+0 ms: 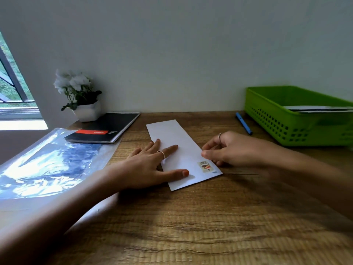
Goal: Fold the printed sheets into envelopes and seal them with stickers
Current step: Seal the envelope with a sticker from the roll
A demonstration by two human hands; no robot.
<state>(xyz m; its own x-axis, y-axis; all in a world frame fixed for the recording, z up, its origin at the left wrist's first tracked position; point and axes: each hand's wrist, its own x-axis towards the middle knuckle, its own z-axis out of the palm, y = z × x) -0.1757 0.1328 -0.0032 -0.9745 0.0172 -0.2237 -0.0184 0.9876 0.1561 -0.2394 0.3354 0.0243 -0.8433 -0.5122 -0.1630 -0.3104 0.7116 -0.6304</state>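
Home desk: potted flowers (76, 87), notebook (103, 129) (window beside)

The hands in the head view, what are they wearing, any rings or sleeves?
The left hand wears a thin ring on one finger. The right hand wears a ring too. Both forearms are bare, with no sleeves, watches or bracelets in view.

No text can be read with certainty. White lettering is printed on the red band of the black notebook (103, 129), beyond the left fingers (168, 148), but it is blurred. Small print on the sticker (206, 166), just beside the right fingers (205, 153), is too small to be made out.
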